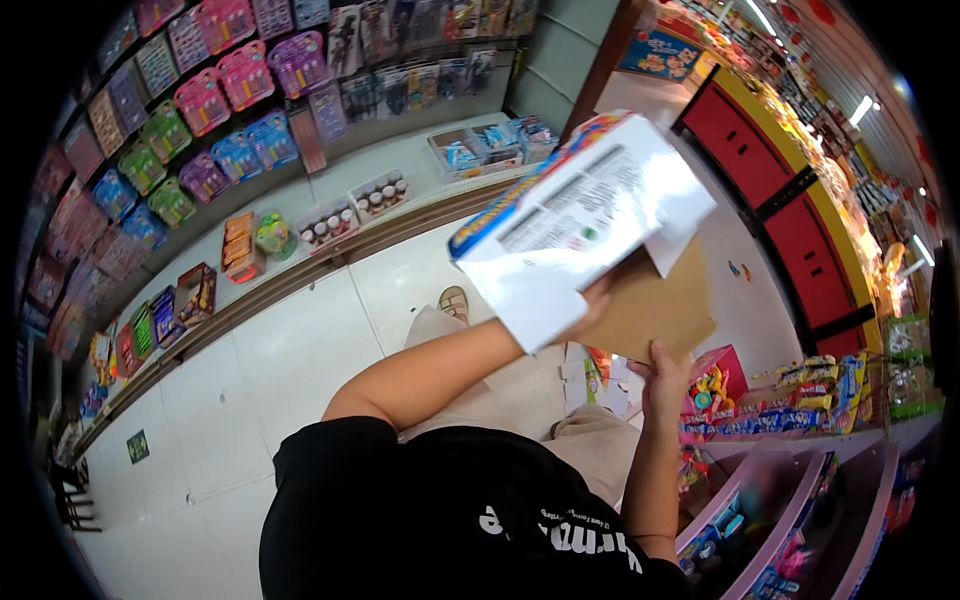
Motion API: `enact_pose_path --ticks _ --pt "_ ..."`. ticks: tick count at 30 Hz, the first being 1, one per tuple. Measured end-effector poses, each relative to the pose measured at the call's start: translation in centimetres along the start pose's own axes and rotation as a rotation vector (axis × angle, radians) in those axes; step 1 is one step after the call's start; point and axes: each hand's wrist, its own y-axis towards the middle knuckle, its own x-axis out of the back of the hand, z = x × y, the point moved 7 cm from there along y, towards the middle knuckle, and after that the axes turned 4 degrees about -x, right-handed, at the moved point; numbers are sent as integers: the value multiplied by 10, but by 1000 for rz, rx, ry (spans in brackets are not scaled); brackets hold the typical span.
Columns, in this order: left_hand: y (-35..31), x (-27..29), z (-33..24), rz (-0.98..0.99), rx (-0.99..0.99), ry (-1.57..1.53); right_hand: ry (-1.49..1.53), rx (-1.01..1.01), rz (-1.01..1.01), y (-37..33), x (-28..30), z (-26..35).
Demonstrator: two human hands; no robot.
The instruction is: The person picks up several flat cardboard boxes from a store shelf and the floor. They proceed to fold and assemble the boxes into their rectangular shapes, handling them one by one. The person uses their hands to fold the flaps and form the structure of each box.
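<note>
My left hand point(592, 304) grips the lower edge of a flat white box point(585, 215) with a colourful side, held up and tilted in front of me. Under the box lies a brown cardboard sheet point(655, 305). My right hand point(665, 380) holds the bottom edge of that cardboard from below. Both forearms rise from the lower middle of the view. Most of my left hand's fingers are hidden behind the box.
A wall rack of pink, purple, green and blue toy packs point(200, 110) hangs on the left above a low shelf ledge point(330, 215) with small boxes. Shelves of colourful packets point(790, 400) stand at right. A red and yellow counter point(790, 200) runs along the far right. White floor tiles point(270, 380) lie below.
</note>
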Motion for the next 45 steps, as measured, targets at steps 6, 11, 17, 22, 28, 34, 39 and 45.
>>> enact_pose_path --ticks 6,11,17,22,28,34,39,45 --pt "18 20 1 174 196 -155 -21 -112 43 3 -6 -27" --pt "20 15 -47 456 -137 -15 89 -165 29 19 0 -46" --pt "19 29 -70 275 -259 -283 321 -81 -93 19 12 -49" --pt "27 54 -75 153 -339 -426 444 -107 -79 26 33 -52" --pt "2 33 -93 381 -428 -587 619 28 -132 23 25 -47" --pt "30 125 -102 106 -462 -862 776 31 17 24 15 -14" --pt "58 123 -41 -36 -159 -96 393 95 76 11 5 -9" --pt "57 74 -3 -208 -3 -344 -367 303 506 -34 -52 -15"
